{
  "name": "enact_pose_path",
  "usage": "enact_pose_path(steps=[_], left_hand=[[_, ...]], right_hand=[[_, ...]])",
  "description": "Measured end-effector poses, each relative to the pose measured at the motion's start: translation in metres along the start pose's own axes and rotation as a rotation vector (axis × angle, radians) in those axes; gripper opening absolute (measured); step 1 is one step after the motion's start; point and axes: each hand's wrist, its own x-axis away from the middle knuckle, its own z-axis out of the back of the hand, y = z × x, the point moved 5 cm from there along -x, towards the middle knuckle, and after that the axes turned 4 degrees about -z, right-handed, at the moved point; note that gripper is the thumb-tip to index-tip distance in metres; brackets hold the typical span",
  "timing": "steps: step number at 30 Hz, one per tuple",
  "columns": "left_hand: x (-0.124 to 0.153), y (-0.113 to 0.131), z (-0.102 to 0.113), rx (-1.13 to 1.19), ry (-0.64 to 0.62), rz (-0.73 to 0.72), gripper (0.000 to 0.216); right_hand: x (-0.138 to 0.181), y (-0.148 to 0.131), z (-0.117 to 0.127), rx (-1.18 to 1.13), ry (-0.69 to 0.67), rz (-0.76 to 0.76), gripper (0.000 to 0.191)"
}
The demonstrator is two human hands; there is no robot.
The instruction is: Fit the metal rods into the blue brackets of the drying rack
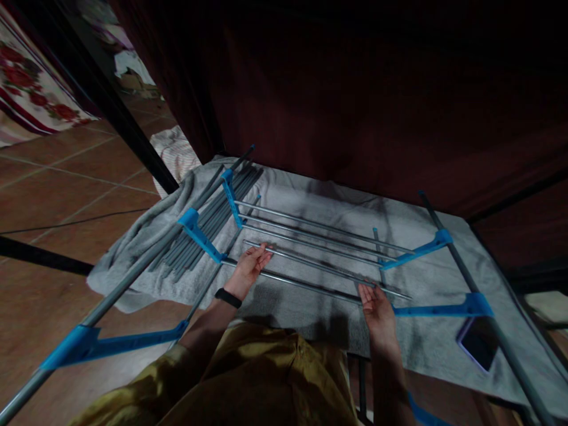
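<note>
A loose metal rod [310, 260] spans between my two hands, over the grey cloth. Near its left end, my left hand [251, 266] pinches it with thumb and fingers. Toward the other end my right hand [377, 305] holds it, palm up, fingers curled beneath. Beyond it, several rods run across a rack frame, meeting a blue bracket [231, 198] on the left and another blue bracket [417, 249] on the right. A nearer fixed rod [310, 286] passes below my hands, between a lower left bracket [202, 236] and a lower right bracket [444, 310].
Long grey tubes form the rack's left side [128, 281] and right side [461, 266]. A bundle of grey tubes [213, 219] lies on the grey cloth [310, 192]. A phone [481, 343] rests at right. Dark red fabric [355, 118] hangs behind.
</note>
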Motion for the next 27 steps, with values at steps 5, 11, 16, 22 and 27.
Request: enact_pose_path(steps=[5, 11, 16, 22, 27], left_hand=[[-0.003, -0.002, 0.003, -0.017, 0.023, -0.009, 0.017], [-0.001, -0.003, 0.002, -0.039, 0.028, -0.011, 0.019], [0.004, -0.003, -0.002, -0.017, 0.011, -0.009, 0.029], [0.006, -0.016, -0.009, -0.002, -0.056, 0.029, 0.030], [0.006, -0.022, -0.012, 0.007, -0.065, 0.020, 0.029]], right_hand=[[0.000, 0.001, 0.001, 0.014, 0.011, 0.026, 0.007], [-0.001, 0.003, 0.004, 0.025, 0.015, 0.031, 0.011], [0.000, 0.003, 0.003, 0.010, 0.017, 0.022, 0.008], [-0.002, 0.004, 0.004, 0.024, 0.003, 0.017, 0.016], [-0.004, 0.005, 0.007, 0.016, 0.011, 0.003, 0.012]])
